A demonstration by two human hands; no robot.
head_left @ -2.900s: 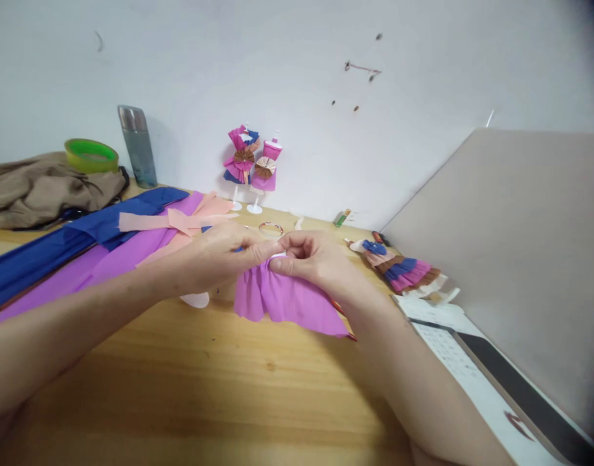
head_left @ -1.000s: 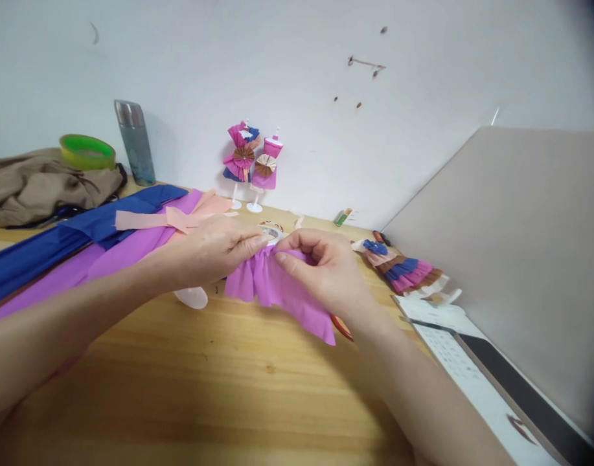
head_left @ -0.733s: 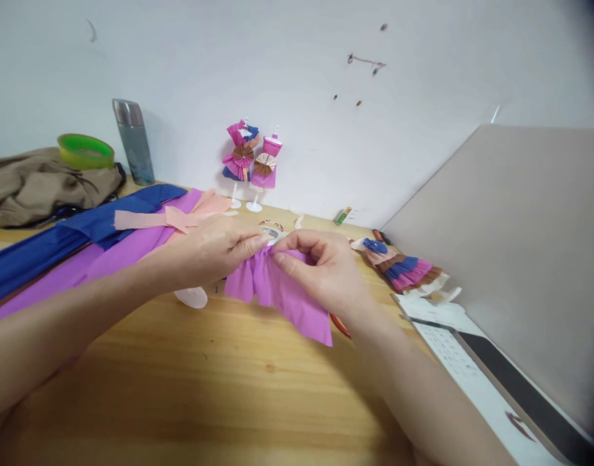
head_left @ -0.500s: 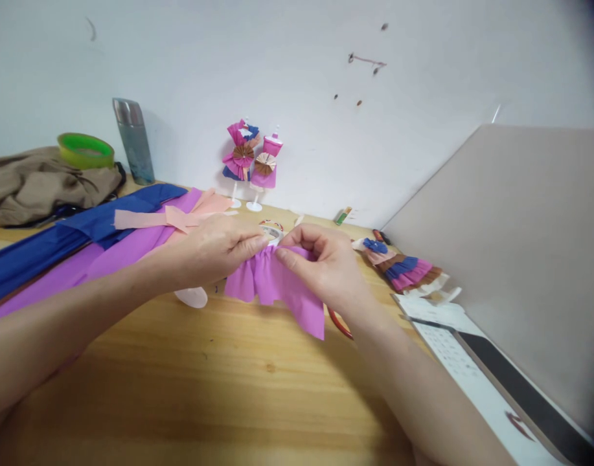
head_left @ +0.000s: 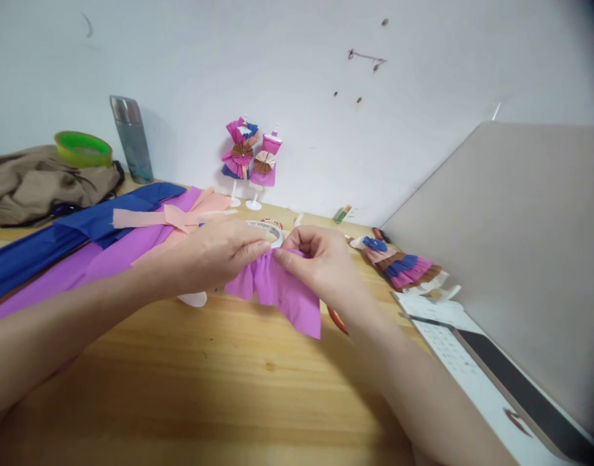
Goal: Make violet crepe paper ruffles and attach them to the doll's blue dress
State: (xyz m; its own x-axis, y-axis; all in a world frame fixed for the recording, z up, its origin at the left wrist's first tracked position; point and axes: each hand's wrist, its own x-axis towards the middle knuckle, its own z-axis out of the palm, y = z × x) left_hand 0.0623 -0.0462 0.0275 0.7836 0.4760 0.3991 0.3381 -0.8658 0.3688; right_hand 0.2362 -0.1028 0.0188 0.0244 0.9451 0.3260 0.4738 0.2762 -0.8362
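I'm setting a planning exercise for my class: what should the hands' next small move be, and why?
Probably the right hand should pinch another fold into the purple piece while the left hand steadies it: its top is bunched between the hands, but it hangs flatter toward the right.

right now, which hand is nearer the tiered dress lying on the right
Right. The right hand pinches the purple strip, with the tiered dress off to its right; the left hand is farther off, on the right hand's far side.
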